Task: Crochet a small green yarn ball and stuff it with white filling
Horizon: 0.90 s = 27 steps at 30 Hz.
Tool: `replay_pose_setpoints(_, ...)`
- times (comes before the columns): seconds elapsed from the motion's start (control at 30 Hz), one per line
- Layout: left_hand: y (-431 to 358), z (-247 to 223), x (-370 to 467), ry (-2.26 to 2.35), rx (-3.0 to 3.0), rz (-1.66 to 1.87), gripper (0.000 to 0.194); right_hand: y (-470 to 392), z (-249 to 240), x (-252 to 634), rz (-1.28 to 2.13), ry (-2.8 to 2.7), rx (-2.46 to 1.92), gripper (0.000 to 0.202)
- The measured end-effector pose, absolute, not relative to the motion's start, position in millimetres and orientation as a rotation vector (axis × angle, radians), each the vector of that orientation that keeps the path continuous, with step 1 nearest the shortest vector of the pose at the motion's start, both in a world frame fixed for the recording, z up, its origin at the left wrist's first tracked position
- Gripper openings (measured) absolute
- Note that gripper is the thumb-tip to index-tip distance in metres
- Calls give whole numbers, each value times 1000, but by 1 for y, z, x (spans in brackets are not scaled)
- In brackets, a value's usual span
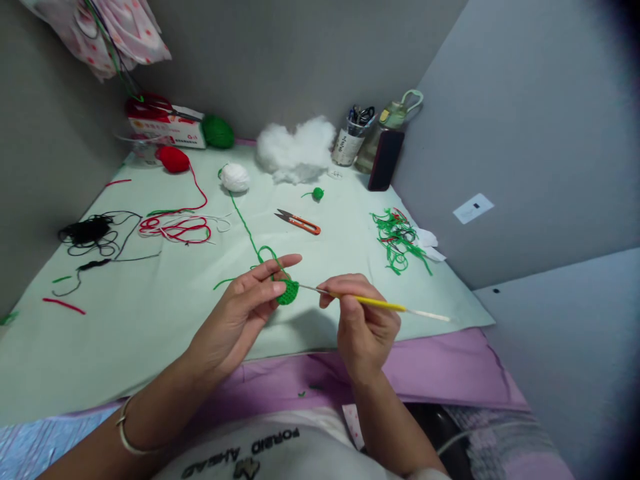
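Between the thumb and fingers of my left hand (245,307) is a small round green crochet piece (288,293). Green yarn (246,223) loops over the left fingers and runs back toward the white yarn ball (235,178). My right hand (364,320) grips a crochet hook (375,302) with a yellow handle, much as one holds a pen. The hook's thin metal tip reaches the right edge of the green piece; whether it sits inside a stitch is too small to tell.
Orange thread snips (303,223) lie beyond my hands, near a tiny green ball (318,194). White stuffing (297,150), a pen cup (349,143), a bottle (370,147) and a phone (387,160) stand behind. Yarn scraps (397,240) lie right; red yarn (173,160) and black yarn (87,231) left.
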<state>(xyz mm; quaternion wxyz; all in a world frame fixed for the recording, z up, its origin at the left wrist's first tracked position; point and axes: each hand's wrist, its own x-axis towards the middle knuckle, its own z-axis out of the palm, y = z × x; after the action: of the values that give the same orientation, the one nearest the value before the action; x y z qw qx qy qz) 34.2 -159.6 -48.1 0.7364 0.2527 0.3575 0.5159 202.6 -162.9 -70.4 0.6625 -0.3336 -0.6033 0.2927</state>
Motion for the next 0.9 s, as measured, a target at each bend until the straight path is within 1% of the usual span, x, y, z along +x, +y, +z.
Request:
replay_pose_setpoints(0.1,-162,-47,38,783,625,1126,37,-161,-69,197,800,-1256,-779,20)
replay_pose_setpoints(0.17,-164,-48,42,782,666,1111,36,-160,-69,194,772,-1304,-820,18)
replay_pose_setpoints(0.27,-166,-49,46,819,712,1131,37,-162,-70,190,654,-1372,-876,17)
replay_pose_setpoints(0.33,-166,-49,48,848,708,1170,43,-164,-72,190,555,-1461,-884,20)
replay_pose_setpoints(0.4,-165,-50,48,841,645,1180,46,-166,-75,192,368,-1610,-878,27)
replay_pose_setpoints(0.47,-162,-50,47,792,543,1131,41,-166,-76,194,206,-1709,-850,35)
replay_pose_setpoints(0.5,-161,-51,45,768,496,1098,37,-165,-76,196,197,-1701,-841,37)
replay_pose_setpoints(0.53,-159,-51,44,752,459,1074,33,-164,-75,197,247,-1652,-839,34)
replay_pose_setpoints(0.6,-157,-52,41,751,433,1083,27,-161,-72,199,464,-1470,-835,24)
replay_pose_setpoints(0.63,-156,-52,40,761,447,1101,27,-160,-70,199,585,-1375,-833,19)
replay_pose_setpoints(0.7,-157,-51,39,779,522,1120,29,-159,-67,198,757,-1278,-830,18)
replay_pose_setpoints(0.8,-161,-51,40,809,672,1113,34,-158,-67,195,828,-1320,-839,15)
replay_pose_setpoints(0.9,-163,-51,40,854,764,1101,32,-156,-70,195,910,-1249,-832,15)
